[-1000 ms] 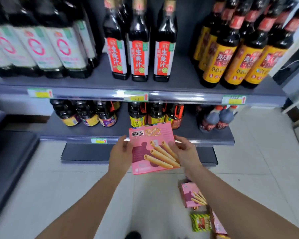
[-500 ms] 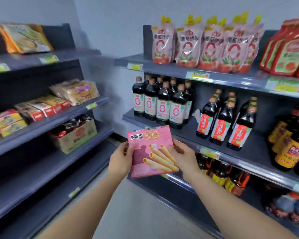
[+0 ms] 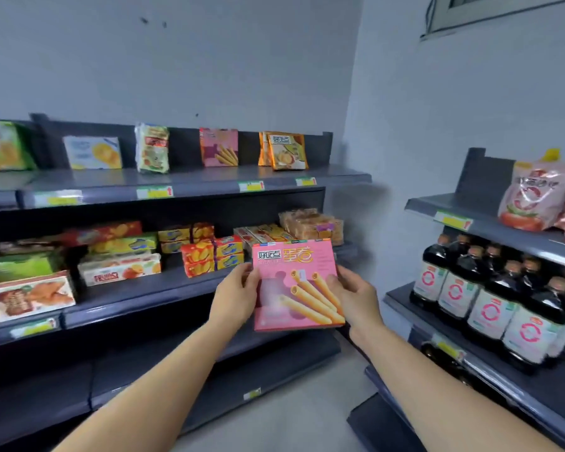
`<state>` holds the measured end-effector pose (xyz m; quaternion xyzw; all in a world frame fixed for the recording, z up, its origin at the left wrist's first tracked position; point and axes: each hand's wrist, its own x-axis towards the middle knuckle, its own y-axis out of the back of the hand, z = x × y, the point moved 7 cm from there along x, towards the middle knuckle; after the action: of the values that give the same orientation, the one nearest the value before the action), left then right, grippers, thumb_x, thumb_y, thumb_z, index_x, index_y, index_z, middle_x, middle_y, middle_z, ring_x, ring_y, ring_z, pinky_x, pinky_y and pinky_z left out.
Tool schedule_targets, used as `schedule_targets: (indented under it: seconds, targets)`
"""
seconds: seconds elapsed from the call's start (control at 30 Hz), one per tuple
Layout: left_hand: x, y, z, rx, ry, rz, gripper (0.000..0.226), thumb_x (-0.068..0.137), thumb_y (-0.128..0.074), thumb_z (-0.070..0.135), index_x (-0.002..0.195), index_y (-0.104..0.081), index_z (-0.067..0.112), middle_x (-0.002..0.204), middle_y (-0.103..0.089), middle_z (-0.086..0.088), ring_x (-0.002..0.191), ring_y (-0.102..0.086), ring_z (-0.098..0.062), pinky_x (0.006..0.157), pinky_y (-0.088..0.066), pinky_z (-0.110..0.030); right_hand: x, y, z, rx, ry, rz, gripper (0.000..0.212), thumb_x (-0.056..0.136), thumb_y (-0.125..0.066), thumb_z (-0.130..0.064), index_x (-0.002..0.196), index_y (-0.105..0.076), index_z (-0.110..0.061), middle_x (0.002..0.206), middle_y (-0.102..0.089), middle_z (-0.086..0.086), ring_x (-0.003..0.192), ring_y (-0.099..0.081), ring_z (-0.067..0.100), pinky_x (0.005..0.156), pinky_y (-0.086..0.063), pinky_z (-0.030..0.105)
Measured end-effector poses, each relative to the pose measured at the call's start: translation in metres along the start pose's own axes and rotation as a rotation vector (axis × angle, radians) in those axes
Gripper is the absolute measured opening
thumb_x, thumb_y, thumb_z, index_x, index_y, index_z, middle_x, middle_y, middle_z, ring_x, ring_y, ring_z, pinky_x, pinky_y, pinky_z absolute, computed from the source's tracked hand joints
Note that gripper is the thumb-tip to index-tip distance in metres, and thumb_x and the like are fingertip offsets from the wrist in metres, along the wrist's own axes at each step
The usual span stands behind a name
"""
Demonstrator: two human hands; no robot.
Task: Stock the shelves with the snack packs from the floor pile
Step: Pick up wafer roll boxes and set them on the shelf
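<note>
A pink egg-roll snack box [image 3: 296,285] is upright in front of me, held from both sides. My left hand [image 3: 237,293] grips its left edge and my right hand [image 3: 354,293] grips its right edge. Behind it stands the dark snack shelving [image 3: 190,290], with its middle shelf just past the box. A matching pink egg-roll box [image 3: 218,147] stands upright on the top shelf [image 3: 209,177], between a green-white pack [image 3: 152,147] and orange packs [image 3: 284,151]. The floor pile is out of view.
The middle shelf carries red-yellow boxes [image 3: 212,255], a white-orange box [image 3: 119,268] and wrapped cakes [image 3: 310,225]. To the right, a second shelf unit [image 3: 470,353] holds dark sauce bottles [image 3: 490,298] and pink pouches [image 3: 532,197]. The lower snack shelves look bare and dark.
My view has swung left and upward from the sauce-bottle shelves and floor pile to the snack shelving. Both hands have kept hold of the pink box the whole time.
</note>
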<state>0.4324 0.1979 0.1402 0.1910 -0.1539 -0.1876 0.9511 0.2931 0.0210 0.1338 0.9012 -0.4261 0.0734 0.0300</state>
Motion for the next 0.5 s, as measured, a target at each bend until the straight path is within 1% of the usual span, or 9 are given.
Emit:
schedule_targets:
  seconds: [0.07,0.13,0.17,0.23,0.27,0.3,0.37,0.4,0.5]
  targets:
    - [0.016,0.039,-0.011,0.014,0.008,0.045,0.041,0.101,-0.041,0.037,0.137,-0.048,0.019,0.131,-0.058,-0.002,0.116,-0.055,-0.020,0.082,-0.038,-0.026,0.009,-0.045,-0.009,0.015,0.016,-0.042,0.019,0.091,-0.062,-0.015,0.100,-0.071,-0.029,0.100,-0.073,-0.008,0.099,-0.067,0.013,0.087,-0.053,0.030]
    - [0.032,0.079,-0.023,0.027,0.009,0.098,0.041,0.101,-0.042,0.036,0.136,-0.049,0.018,0.130,-0.059,-0.003,0.114,-0.056,-0.021,0.084,-0.040,-0.028,0.017,-0.089,-0.018,0.024,0.033,-0.076,0.021,0.091,-0.064,-0.017,0.109,-0.069,-0.028,0.105,-0.072,-0.008,0.101,-0.065,0.012,0.085,-0.052,0.028]
    - [0.039,0.099,-0.029,0.031,0.013,0.122,0.041,0.100,-0.042,0.037,0.136,-0.049,0.018,0.129,-0.060,-0.003,0.114,-0.056,-0.022,0.086,-0.042,-0.029,0.021,-0.111,-0.023,0.030,0.041,-0.093,0.022,0.091,-0.064,-0.019,0.110,-0.069,-0.029,0.105,-0.071,-0.009,0.102,-0.064,0.012,0.086,-0.051,0.028]
    - [0.052,0.139,-0.041,0.044,0.025,0.164,0.041,0.100,-0.042,0.037,0.136,-0.050,0.018,0.127,-0.061,-0.003,0.112,-0.057,-0.021,0.087,-0.043,-0.031,0.024,-0.156,-0.035,0.049,0.049,-0.135,0.019,0.091,-0.064,-0.019,0.102,-0.067,-0.035,0.101,-0.069,-0.011,0.101,-0.063,0.013,0.090,-0.052,0.033]
    - [0.057,0.159,-0.047,0.055,0.029,0.185,0.041,0.100,-0.042,0.036,0.135,-0.050,0.018,0.126,-0.062,-0.003,0.111,-0.058,-0.022,0.086,-0.044,-0.031,0.025,-0.178,-0.040,0.056,0.056,-0.158,0.019,0.092,-0.064,-0.019,0.101,-0.066,-0.035,0.101,-0.068,-0.011,0.102,-0.063,0.013,0.092,-0.052,0.035]
    - [0.062,0.179,-0.052,0.066,0.033,0.205,0.041,0.100,-0.042,0.036,0.135,-0.050,0.018,0.124,-0.062,-0.003,0.110,-0.058,-0.022,0.085,-0.043,-0.031,0.027,-0.199,-0.045,0.059,0.066,-0.177,0.019,0.091,-0.064,-0.019,0.105,-0.066,-0.032,0.103,-0.068,-0.010,0.103,-0.063,0.014,0.093,-0.052,0.036]
    - [0.070,0.216,-0.061,0.083,0.035,0.248,0.040,0.100,-0.043,0.037,0.135,-0.051,0.018,0.122,-0.062,-0.004,0.104,-0.059,-0.022,0.081,-0.043,-0.030,0.027,-0.239,-0.055,0.073,0.077,-0.205,0.028,0.091,-0.065,-0.022,0.119,-0.065,-0.024,0.106,-0.066,-0.009,0.106,-0.061,0.013,0.094,-0.051,0.035]
    - [0.074,0.234,-0.065,0.097,0.034,0.267,0.040,0.100,-0.043,0.037,0.134,-0.052,0.018,0.121,-0.063,-0.004,0.100,-0.058,-0.021,0.078,-0.041,-0.029,0.028,-0.258,-0.058,0.082,0.076,-0.217,0.032,0.090,-0.066,-0.023,0.122,-0.063,-0.023,0.107,-0.065,-0.009,0.107,-0.060,0.013,0.093,-0.050,0.034]
    - [0.084,0.281,-0.075,0.122,0.031,0.324,0.036,0.100,-0.043,0.036,0.130,-0.055,0.019,0.115,-0.064,-0.002,0.093,-0.055,-0.016,0.075,-0.038,-0.027,0.027,-0.314,-0.068,0.103,0.068,-0.272,0.036,0.090,-0.067,-0.024,0.125,-0.062,-0.021,0.106,-0.064,-0.007,0.107,-0.060,0.015,0.092,-0.051,0.034]
